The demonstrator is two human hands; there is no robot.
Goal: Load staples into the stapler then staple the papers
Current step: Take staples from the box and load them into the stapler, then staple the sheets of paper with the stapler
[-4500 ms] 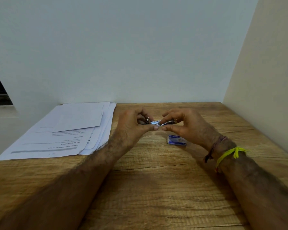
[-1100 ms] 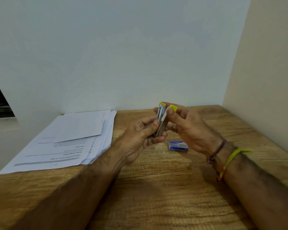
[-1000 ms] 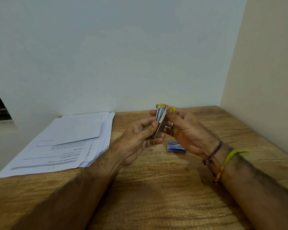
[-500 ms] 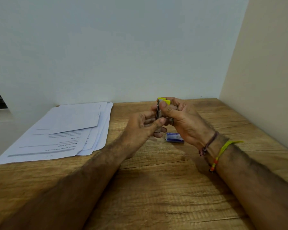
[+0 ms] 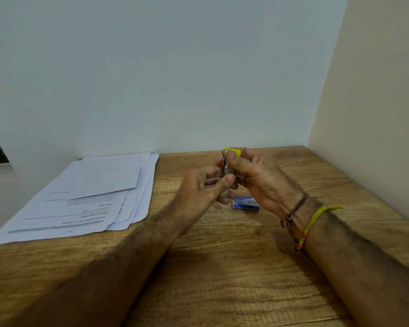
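both hands are up over the wooden table (image 5: 222, 267), meeting on the stapler (image 5: 226, 171). it's a slim metal thing, silvery and narrow, stood nearly upright on end with a bright yellow plastic cap at the top. the left hand (image 5: 204, 185) grips its lower half, thumb pressed across the front face, the other fingers curled in behind. the right hand (image 5: 253, 175) grasps the upper half, thumb laid against the metal just under the yellow tip, fingers wrapped round the far side. whether the stapler's two arms are fully closed together is hard to tell behind those thumbs.

just below the hands, flat on the table, lies the staple box (image 5: 245, 204), a small blue-and-white cardboard rectangle, partly hidden by the right palm. over to the left, a loose stack of papers (image 5: 92, 197) sits fanned out on the tabletop, white sheets with lines of printed text, one blank sheet lying skewed on top. the table is warm brown with a coarse streaky grain. thread bands, one brown, one yellow with beads, circle the right wrist.
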